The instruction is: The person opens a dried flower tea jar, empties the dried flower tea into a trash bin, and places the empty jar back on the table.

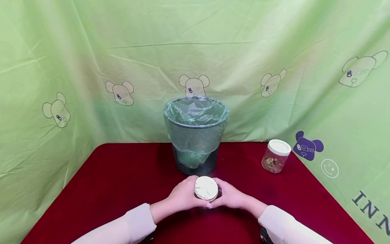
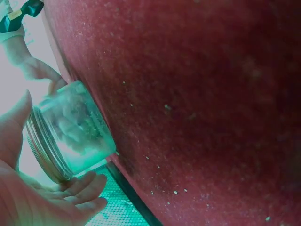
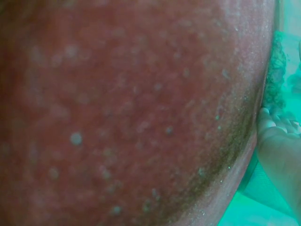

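Observation:
A clear jar [image 2: 82,127] with a pale ribbed lid [image 1: 206,188] stands at the front middle of the red table, between both hands. From the left, my left hand [image 1: 185,195] holds it around the lid, thumb on the near side and fingers on the far side. My right hand [image 1: 230,195] holds the jar from the right; a dark gap shows between that palm and the lid. The thumbs come together in front of the lid. In the left wrist view the left fingers [image 2: 87,190] show below the lid. The right fingertips are mostly hidden.
Behind the hands stands a dark mesh bin [image 1: 196,162] with a clear bag over its rim. A second jar [image 1: 275,159], white-lidded with brownish dried pieces inside, stands at the back right. Small pale crumbs dot the red table cloth [image 2: 197,117]. Green curtains [image 1: 146,51] enclose the table.

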`<state>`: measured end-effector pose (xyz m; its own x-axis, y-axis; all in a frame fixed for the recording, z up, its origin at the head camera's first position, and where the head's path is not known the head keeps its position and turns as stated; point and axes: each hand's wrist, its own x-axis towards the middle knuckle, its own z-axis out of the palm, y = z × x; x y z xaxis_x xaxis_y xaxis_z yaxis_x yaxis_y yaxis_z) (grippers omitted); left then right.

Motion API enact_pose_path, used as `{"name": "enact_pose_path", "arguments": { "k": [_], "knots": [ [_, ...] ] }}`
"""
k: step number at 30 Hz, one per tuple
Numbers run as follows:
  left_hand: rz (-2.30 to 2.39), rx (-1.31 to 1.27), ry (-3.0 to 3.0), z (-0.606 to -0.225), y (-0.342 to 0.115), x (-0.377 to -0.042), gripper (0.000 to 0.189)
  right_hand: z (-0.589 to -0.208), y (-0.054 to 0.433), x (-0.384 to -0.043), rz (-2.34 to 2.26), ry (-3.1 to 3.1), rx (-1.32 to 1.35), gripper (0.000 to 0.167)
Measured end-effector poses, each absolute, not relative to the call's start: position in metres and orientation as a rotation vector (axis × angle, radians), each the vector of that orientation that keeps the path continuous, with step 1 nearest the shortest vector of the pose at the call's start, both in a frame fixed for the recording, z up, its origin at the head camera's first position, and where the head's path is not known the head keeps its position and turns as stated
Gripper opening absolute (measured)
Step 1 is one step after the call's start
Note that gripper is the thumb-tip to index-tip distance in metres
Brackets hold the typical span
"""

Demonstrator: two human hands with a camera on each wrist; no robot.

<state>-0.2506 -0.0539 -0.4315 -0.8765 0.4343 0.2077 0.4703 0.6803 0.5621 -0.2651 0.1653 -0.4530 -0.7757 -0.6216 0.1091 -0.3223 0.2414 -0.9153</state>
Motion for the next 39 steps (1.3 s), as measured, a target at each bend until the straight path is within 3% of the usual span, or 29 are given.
{"name": "enact_pose_path", "arguments": {
  "k": [7,14,23,39],
  "knots": [
    [-0.986,-0.815,-2.817,-0.43,-0.056,-0.251,0.088,-0.451,0.164,-0.264,-1.542,2.249,-0.886,0.072],
    [-0.998,-0.929,-2.836,-0.422,-0.06,-0.258,0.105,-0.449,0.165,-0.263,-1.544,2.232,-0.875,0.074],
    [-0.969,-1.186,-2.853,-0.414,-0.064,-0.277,0.099,-0.451,0.165,-0.265,-1.523,2.265,-0.891,0.073],
    [-0.969,-1.151,-2.805,-0.418,-0.064,-0.273,0.087,-0.454,0.167,-0.266,-1.523,2.267,-0.89,0.075]
  ]
}}
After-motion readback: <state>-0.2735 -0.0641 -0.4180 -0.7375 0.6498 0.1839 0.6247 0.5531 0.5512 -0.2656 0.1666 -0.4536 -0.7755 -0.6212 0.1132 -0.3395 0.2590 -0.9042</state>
